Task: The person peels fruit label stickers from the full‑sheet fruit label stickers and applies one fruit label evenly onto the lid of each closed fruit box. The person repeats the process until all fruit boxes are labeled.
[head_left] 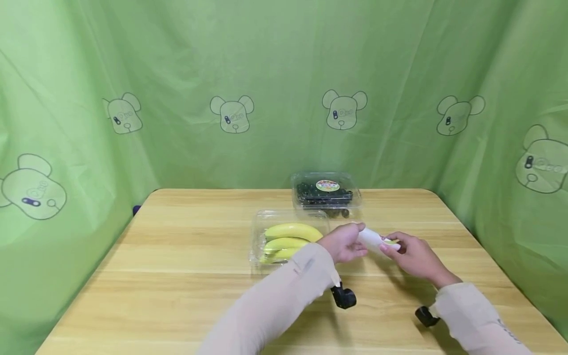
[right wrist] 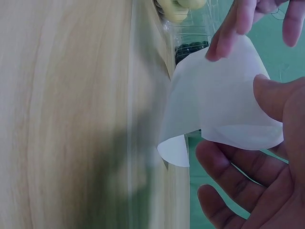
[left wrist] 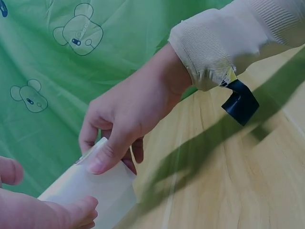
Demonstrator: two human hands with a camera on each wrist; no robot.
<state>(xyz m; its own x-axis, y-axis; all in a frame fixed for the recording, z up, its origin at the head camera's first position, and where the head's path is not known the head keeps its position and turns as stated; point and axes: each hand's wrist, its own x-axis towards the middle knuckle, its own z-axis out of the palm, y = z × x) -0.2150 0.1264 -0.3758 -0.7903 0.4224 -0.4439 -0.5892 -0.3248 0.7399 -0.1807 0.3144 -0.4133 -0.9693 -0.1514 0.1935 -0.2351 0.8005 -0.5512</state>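
A curled white sheet (head_left: 369, 239) with a yellow-green patch near its right end is held over the right half of the table. My right hand (head_left: 416, 254) pinches that end, the thumb on top and fingers beneath, as the right wrist view shows on the white sheet (right wrist: 228, 98). At the other end is my left hand (head_left: 343, 244), its fingers fairly straight, with fingertips overlapping the sheet's edge in the right wrist view. Left of that hand, a clear plastic box (head_left: 258, 236) contains several yellow bananas (head_left: 294, 230), partly covered by the left forearm.
Behind the bananas, at the table's far edge, stands another clear box (head_left: 357, 202) of dark grapes (head_left: 306, 192) with an oval label (head_left: 327, 186). Green curtains (head_left: 284, 49) with bear-head prints surround the wooden table (head_left: 186, 276). Black wrist cameras (head_left: 343, 297) hang beneath the cuffs.
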